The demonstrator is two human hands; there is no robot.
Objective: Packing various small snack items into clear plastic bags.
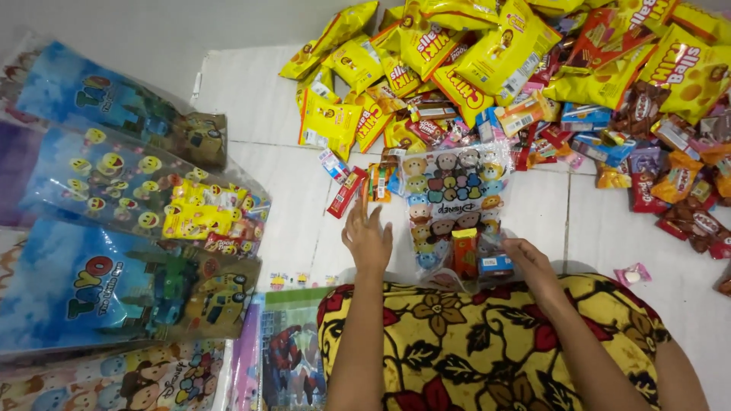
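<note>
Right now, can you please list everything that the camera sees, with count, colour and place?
yellow snack bags: many, yellow with red, heaped at the top of the floor.
small wrapped sweets: many, red, brown, blue and orange, spread below the heap toward the right.
cartoon-print gift bag: one, clear with pastel animal faces, flat on the floor between the hands, an orange box and a blue pack inside.
red bar: one, just beyond the left hand.
filled gift bags: several, mostly blue, stacked at left.
pink sweet: one, alone at right.
white tiled floor: under all.
yellow floral cloth: one, on the lap.
left hand: open, flat on the floor.
right hand: fingers at the gift bag's mouth.
</note>
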